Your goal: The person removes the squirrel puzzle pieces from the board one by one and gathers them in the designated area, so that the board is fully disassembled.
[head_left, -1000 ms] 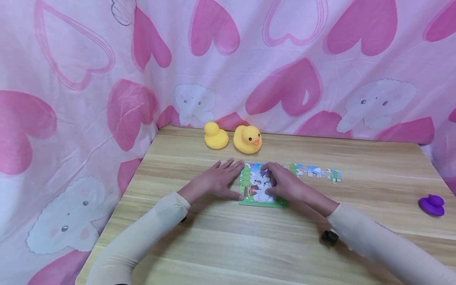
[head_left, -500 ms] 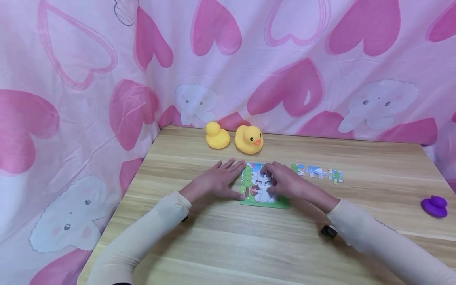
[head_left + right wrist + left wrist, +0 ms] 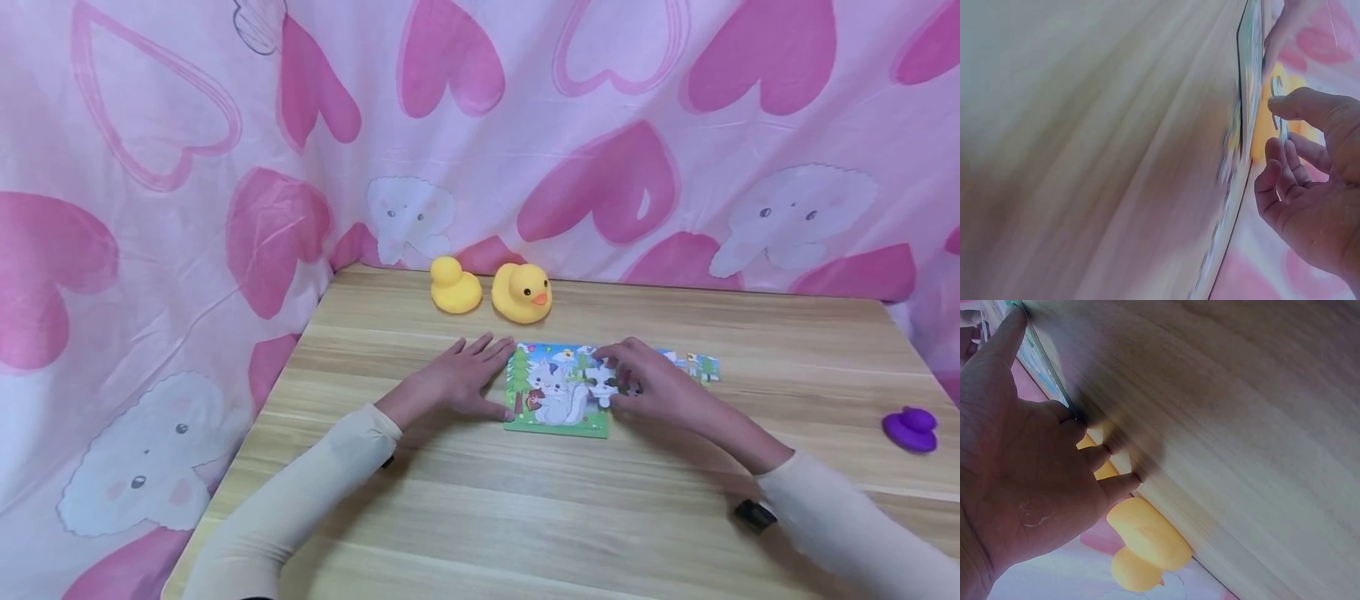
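Observation:
A jigsaw puzzle board (image 3: 555, 425) with a squirrel picture lies mid-table. Against its left edge rests my left hand (image 3: 461, 379), fingers spread, with the thumb and index fingertip at the board; the left wrist view shows this hand (image 3: 1029, 450) with the palm side toward the camera. My right hand (image 3: 660, 387) pinches a white puzzle piece (image 3: 602, 388) over the board's right side. In the right wrist view the piece (image 3: 1275, 115) stands edge-on between thumb and fingers, up off the board. Behind the right hand, loose puzzle pieces (image 3: 705, 367) are partly hidden.
Two yellow rubber ducks (image 3: 522, 293) sit behind the board near the table's back edge. A purple duck (image 3: 911, 429) is at the far right. Pink heart-print cloth (image 3: 465, 167) hangs along the back and left of the wooden table (image 3: 480, 517).
From over the squirrel, my right hand has moved right and now holds a piece above the board's right side. More of the picture shows. The left hand has stayed in place.

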`<state>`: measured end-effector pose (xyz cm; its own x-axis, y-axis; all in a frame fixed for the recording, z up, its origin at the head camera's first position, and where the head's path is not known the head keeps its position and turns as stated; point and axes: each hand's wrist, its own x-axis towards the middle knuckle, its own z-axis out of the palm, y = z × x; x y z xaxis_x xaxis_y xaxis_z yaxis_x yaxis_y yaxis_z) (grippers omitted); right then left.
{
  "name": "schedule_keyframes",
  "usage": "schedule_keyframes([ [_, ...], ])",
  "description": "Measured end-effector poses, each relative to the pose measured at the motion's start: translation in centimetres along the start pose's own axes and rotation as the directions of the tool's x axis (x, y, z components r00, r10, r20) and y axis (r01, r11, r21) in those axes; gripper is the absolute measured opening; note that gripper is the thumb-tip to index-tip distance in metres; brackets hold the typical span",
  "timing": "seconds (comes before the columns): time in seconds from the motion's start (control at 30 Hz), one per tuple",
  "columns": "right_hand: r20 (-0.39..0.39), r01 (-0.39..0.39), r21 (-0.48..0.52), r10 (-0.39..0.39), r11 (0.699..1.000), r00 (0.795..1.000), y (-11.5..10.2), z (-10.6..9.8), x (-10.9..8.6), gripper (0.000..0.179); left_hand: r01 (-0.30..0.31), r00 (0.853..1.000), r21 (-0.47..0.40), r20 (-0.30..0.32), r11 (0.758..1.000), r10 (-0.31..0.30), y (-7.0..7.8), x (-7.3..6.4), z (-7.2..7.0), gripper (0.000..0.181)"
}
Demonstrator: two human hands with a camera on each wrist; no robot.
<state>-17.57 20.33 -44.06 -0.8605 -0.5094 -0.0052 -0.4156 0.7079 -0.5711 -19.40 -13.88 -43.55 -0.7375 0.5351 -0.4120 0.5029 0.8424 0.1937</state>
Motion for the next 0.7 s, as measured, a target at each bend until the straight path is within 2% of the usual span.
schedule_keyframes([
  [0.13,-0.034,0.002,-0.023,-0.003,1.000,0.999,1.7,-1.4,-1.9,0.066,0.007,1.000,0.004,0.003,1.000,-0.007,0.0,0.0,0.0,0.118],
  [0.33,-0.072,-0.034,-0.118,0.026,0.992,0.997,3.6,-2.8,-4.1,0.064,0.010,1.000,-0.008,0.000,1.000,-0.010,0.0,0.1,0.1,0.118],
  [0.57,-0.008,-0.096,-0.166,0.096,0.981,0.995,4.6,-2.9,-5.0,0.064,0.002,1.000,-0.006,-0.001,1.000,-0.002,0.1,0.0,0.1,0.118],
  [0.7,0.021,-0.104,-0.166,0.109,0.981,0.994,4.7,-2.9,-5.1,0.064,-0.003,1.000,-0.009,-0.001,1.000,0.003,0.0,0.0,0.0,0.118],
])
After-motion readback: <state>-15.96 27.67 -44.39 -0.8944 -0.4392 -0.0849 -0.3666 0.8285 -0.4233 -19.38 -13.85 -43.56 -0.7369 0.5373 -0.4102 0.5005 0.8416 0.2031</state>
